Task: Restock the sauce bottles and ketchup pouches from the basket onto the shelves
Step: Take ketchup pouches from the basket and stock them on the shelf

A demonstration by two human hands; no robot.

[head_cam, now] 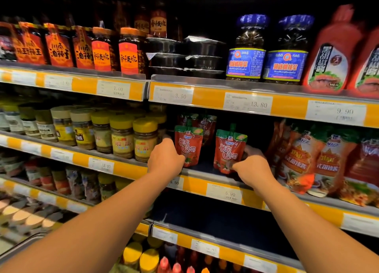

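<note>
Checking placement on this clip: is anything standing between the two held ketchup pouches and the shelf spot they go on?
Nothing visible. The left hand holds one pouch and the right hand another pouch, both already at the shelf front. More pouches stand behind them.

My left fingers (166, 142) curled out of sight behind the left ketchup pouch (188, 147), my right fingers (249, 150) hidden behind the right ketchup pouch (228, 149), further pouches (205, 122) behind dim, price tags (229, 194) below blurred.

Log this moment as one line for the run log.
step: placing ketchup pouches | left hand: grips left pouch | right hand: grips right pouch | both upright on middle shelf | basket: not visible
</note>
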